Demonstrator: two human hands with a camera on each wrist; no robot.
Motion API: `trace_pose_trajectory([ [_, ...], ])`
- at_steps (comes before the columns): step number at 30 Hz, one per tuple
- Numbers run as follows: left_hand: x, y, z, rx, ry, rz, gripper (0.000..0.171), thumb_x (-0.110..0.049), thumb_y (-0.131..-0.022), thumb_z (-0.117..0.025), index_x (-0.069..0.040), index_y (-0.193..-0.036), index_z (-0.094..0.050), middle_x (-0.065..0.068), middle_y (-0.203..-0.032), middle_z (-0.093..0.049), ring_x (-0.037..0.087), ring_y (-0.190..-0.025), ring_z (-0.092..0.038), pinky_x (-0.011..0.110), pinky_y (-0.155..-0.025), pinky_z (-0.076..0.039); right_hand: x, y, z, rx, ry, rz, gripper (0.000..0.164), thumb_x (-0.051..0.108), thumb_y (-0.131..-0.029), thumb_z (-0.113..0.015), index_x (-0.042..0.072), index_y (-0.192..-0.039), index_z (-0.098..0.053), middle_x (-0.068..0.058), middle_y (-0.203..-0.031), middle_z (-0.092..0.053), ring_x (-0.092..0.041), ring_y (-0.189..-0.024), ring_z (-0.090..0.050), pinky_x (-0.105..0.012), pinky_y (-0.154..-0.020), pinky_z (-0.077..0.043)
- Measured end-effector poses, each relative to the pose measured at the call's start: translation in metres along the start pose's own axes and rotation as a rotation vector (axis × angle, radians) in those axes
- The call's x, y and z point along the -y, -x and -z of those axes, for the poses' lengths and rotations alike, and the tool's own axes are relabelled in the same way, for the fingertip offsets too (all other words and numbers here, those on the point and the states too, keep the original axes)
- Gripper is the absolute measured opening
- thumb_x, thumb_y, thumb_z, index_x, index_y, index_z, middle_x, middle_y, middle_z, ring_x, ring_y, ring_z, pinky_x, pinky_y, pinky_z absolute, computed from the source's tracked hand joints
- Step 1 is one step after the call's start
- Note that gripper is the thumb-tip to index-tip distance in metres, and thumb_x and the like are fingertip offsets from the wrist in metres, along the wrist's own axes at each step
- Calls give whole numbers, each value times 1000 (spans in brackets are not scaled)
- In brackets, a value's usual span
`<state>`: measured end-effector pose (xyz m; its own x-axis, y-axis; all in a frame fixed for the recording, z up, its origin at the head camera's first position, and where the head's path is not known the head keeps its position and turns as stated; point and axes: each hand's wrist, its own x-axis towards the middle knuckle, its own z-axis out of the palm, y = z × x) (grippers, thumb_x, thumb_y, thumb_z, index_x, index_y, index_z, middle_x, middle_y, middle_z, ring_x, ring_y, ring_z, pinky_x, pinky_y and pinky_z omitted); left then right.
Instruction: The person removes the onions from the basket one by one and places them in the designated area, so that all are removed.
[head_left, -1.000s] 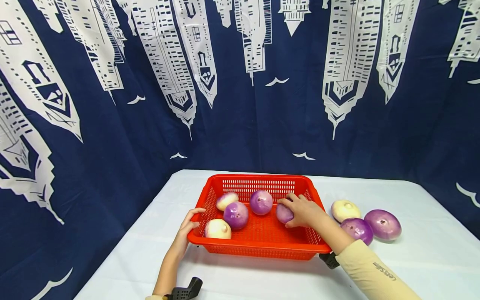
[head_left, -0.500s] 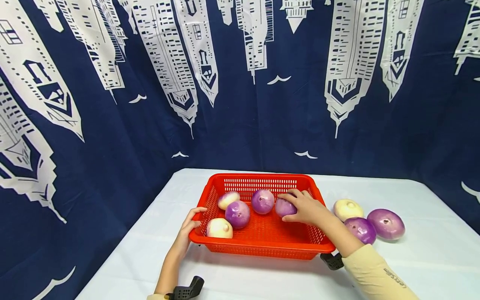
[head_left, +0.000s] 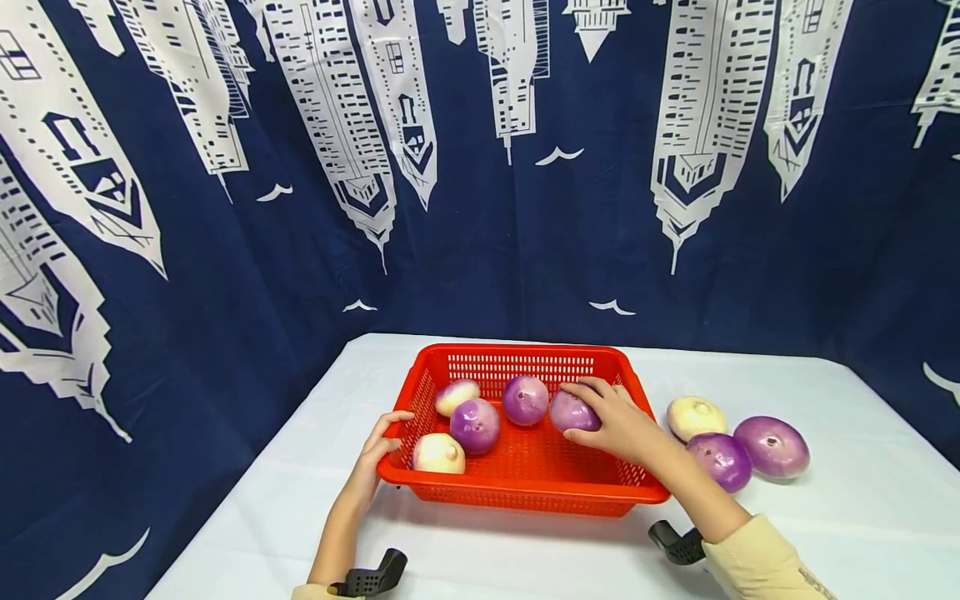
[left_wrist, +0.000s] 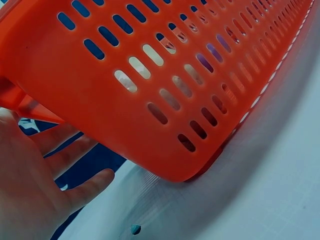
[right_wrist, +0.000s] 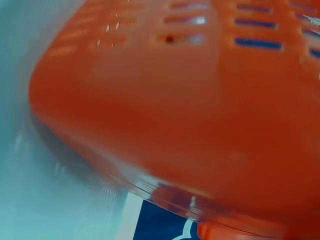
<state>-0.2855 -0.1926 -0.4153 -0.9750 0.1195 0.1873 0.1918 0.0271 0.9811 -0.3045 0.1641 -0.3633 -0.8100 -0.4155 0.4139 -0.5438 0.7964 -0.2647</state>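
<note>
A red plastic basket (head_left: 525, 493) with slotted walls stands on the table. My left hand (head_left: 366, 467) grips its left rim, fingers hooked over the edge; in the left wrist view that hand (left_wrist: 45, 185) appears beside the basket's outer wall (left_wrist: 95, 95). Inside the basket on the right, my right hand (head_left: 617, 423) curls round a purple onion (head_left: 573, 412), hiding part of it. Left of that lie a purple onion (head_left: 525, 401), another purple onion (head_left: 475, 426) and two pale ones. The right wrist view shows only the basket's outer corner (right_wrist: 175, 100), without the hand.
Outside the basket on the right, a cream onion (head_left: 696, 418) and two purple onions, one nearer (head_left: 720, 461) and one farther right (head_left: 772, 447), lie close together on the white table (head_left: 847, 517). A dark blue cloth (head_left: 510, 233) with white buildings hangs behind.
The onion under my right hand has shifted slightly away from me and shows more of its surface. My right wrist has moved slightly back and right. My left hand keeps its place on the rim.
</note>
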Motion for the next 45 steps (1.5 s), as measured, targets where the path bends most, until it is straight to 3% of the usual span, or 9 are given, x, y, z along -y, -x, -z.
trace_pose_trajectory([
  [12,0,1,0,3,10,-9,47,-9,-77,-34,-2,-124,-41,14,-127,-39,25,-110,-42,27,-85,-42,13,14,7,-189,-112,-85,66,28,-70,-74,19,-130,-46,-14,-134,-38,-37,-111,-41,-54,-81,-46],
  [19,-1,0,-1,-5,6,-3,48,-9,-77,-34,-5,-124,-42,14,-127,-39,25,-110,-41,29,-85,-41,19,22,15,-259,-132,-105,69,23,-69,-76,15,-130,-44,-15,-137,-36,-37,-111,-40,-55,-79,-46],
  [35,0,2,-2,0,16,-29,46,-7,-79,-33,-1,-124,-40,16,-126,-39,22,-109,-43,29,-87,-40,13,48,20,-432,-37,-62,74,18,-62,-80,16,-128,-48,-14,-132,-41,-36,-105,-42,-56,-73,-46],
  [45,-1,3,-2,-4,3,-32,46,-8,-78,-33,-1,-123,-40,15,-127,-38,22,-109,-42,29,-87,-39,1,73,29,-491,-44,-92,76,12,-58,-80,13,-127,-49,-16,-133,-40,-39,-110,-36,-56,-80,-36],
])
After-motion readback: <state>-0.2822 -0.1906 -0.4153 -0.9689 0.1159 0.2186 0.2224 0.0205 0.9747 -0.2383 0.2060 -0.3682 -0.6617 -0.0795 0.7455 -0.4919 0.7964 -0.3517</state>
